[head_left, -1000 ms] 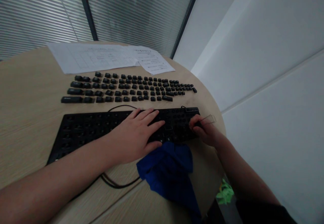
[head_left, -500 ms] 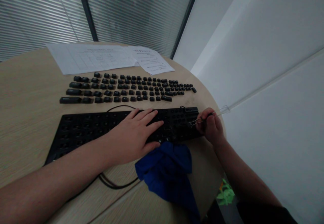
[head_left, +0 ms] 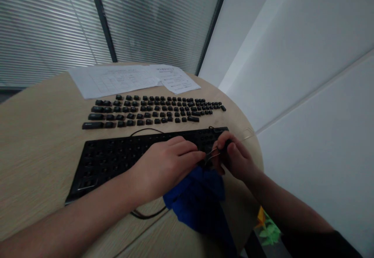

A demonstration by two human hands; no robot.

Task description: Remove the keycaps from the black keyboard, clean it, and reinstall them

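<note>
From the head of the person seated or standing at a wooden table (head_left: 37, 141), a camera looks forward and down across the tabletop, near enough that the left forearm (head_left: 87, 215) and right forearm (head_left: 283, 203) enter from the lower corners and the hands (head_left: 169, 164) meet just right of center. A black keyboard (head_left: 105, 160) crosses mid-view, its left end nearest the lens. The wide view reaches past the table's far edge to window blinds (head_left: 157, 24), dark posts (head_left: 102, 18) converging downward, and takes in a pale wall (head_left: 321, 75) at right.
</note>
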